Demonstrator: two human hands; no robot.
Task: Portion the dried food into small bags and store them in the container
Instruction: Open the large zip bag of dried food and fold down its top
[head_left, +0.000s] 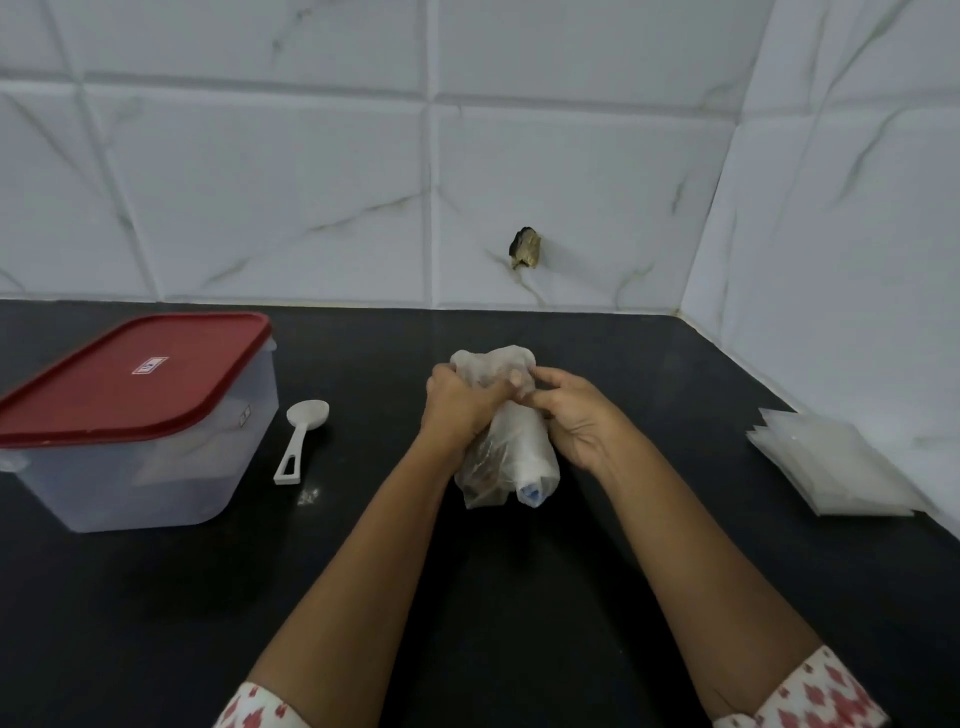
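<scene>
The desk (519, 597) is dark, smooth and matt, with a faint sheen. At 9 o'clock sits a container (156, 467) of cloudy translucent plastic under a smooth red plastic lid (130, 379); beside it lies a matt white plastic spoon (301, 436). At the centre, thin crinkled clear plastic forms the bag (498, 457). At 3 o'clock lies a stack of small bags (831, 467) of glossy clear film. The wall tiles (311, 182) are glossy white marble-look. The sleeves (810, 696) are printed cloth.
</scene>
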